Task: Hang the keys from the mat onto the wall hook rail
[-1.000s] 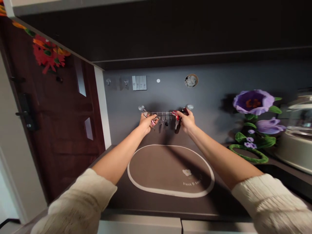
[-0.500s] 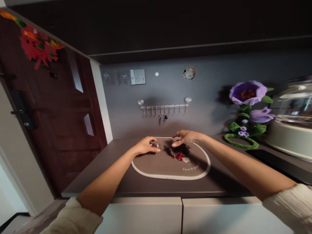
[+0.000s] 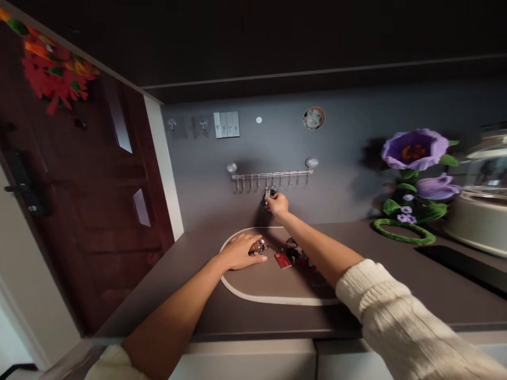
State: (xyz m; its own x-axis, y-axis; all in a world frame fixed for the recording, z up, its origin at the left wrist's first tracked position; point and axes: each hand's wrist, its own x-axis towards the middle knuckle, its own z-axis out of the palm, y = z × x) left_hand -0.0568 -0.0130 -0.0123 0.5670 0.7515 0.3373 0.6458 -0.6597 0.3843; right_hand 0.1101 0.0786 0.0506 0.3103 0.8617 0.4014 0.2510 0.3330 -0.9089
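My right hand (image 3: 278, 203) is raised to the wall, fingers pinched on keys (image 3: 268, 193) at the hook rail (image 3: 273, 174). I cannot tell whether the keys still hang from their hook. On the brown mat (image 3: 253, 285) with a pale border, my left hand (image 3: 240, 252) lies with thumb and fingers apart around a small bunch of keys (image 3: 259, 246). The hand partly covers that bunch. Right of it lie a red card (image 3: 282, 259) and a dark pile of keys (image 3: 293, 250), partly hidden by my right forearm.
Purple felt flowers (image 3: 415, 150) with a green ring base stand at the right, beside a pale appliance (image 3: 475, 211) with a clear top. A flat black object (image 3: 459, 264) lies before them. A dark cabinet (image 3: 253, 42) overhangs the counter. A brown door (image 3: 79, 211) is at the left.
My right hand has risen from above the pile on the mat to the keys at the rail and closed on them. The red card now shows flat. My left hand stays by its bunch.
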